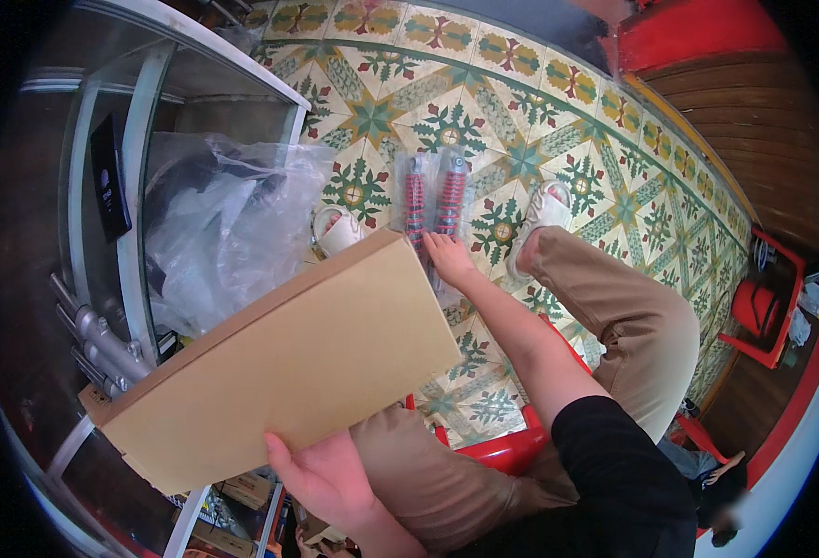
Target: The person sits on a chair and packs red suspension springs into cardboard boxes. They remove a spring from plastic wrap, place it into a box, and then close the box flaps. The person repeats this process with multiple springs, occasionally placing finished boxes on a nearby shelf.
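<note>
A long, flat brown cardboard box (289, 349) is held tilted in front of me. My left hand (326, 470) grips its near edge, thumb on the upper face and the other fingers hidden beneath. Past the box's right end, two shock absorbers with red springs (449, 191) lie side by side on the tiled floor in clear plastic. Over their near ends is my right hand (449, 259), its visible fingers stretched out. Whether it presses on the plastic, I cannot tell.
Crumpled clear plastic sheeting (214, 232) lies left of the box, beside a glass-fronted cabinet (135, 177). Silver metal tubes (103, 339) stand near the box's left end. A red stool (507, 453) is beneath me. At right are a red chair (758, 307) and another person (721, 488).
</note>
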`<state>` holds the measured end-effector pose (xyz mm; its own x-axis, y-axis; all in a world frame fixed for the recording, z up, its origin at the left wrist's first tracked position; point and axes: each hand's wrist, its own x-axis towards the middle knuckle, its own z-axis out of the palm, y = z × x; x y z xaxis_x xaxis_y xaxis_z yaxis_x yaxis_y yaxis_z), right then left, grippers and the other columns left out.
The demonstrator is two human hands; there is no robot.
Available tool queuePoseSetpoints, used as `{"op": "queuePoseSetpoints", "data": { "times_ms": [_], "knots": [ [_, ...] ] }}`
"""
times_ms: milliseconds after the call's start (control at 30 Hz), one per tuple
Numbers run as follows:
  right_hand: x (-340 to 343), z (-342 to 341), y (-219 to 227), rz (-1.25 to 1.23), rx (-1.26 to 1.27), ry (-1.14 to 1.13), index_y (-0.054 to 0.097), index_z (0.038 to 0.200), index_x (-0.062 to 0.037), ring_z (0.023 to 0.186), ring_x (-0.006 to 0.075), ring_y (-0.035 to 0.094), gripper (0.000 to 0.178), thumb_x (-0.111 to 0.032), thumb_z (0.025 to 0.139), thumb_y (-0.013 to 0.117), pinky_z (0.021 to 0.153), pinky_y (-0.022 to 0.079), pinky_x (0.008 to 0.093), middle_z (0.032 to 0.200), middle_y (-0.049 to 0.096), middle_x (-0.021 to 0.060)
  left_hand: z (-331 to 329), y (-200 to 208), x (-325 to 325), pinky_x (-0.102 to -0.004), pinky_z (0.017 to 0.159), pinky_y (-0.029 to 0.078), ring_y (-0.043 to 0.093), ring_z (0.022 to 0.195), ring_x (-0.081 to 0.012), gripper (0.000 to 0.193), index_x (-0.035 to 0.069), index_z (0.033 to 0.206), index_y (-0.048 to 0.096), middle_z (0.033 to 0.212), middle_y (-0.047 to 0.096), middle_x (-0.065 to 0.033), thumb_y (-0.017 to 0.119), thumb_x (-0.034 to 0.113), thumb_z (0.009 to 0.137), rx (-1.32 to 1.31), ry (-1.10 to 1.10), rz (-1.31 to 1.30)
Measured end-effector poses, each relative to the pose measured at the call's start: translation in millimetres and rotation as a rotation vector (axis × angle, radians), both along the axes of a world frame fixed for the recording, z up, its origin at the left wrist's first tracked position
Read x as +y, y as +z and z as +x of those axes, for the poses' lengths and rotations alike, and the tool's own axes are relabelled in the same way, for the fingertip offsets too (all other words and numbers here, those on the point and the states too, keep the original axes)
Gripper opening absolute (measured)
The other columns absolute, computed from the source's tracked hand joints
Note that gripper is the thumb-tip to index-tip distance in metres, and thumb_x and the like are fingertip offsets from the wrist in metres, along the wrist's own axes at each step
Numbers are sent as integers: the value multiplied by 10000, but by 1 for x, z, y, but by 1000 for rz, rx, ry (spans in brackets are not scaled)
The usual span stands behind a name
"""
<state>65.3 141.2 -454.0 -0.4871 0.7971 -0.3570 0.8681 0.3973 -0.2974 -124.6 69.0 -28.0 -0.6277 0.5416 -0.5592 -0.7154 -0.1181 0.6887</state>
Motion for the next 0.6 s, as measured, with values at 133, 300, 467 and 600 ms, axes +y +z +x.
{"op": "queuePoseSetpoints", "data": {
  "times_ms": [133,300,467,600],
  "knots": [
    [3,27,6,-47,-104,188,497,1220,-35,1116,251,540,419,-159,829,580,827,475,408,1156,537,97,-1,0,-5,-477,1102,296,391,1320,-230,508,99,1410,422,1443,435,-61,557,320,972,-16,-6,-8],
    [-5,52,0,-125,40,-624,525,1060,-28,999,335,606,311,-248,848,586,799,492,460,1053,599,147,2,-1,-7,-483,1116,275,377,1335,-235,530,101,1424,406,1453,426,-62,571,310,966,11,-90,14],
    [-4,69,-22,-257,90,-1246,500,1088,-21,1012,400,609,473,-408,851,631,879,479,488,1102,605,220,4,-3,-10,-489,1129,255,367,1344,-237,543,101,1427,404,1460,419,-63,589,301,957,-17,-96,9],
    [-4,70,-39,-155,31,-1301,459,1168,-36,1033,400,607,659,-452,743,744,916,480,474,1158,584,215,4,-2,-6,-491,1137,242,364,1346,-236,549,93,1428,401,1469,409,-65,592,296,955,-28,-133,26]
  ]
}}
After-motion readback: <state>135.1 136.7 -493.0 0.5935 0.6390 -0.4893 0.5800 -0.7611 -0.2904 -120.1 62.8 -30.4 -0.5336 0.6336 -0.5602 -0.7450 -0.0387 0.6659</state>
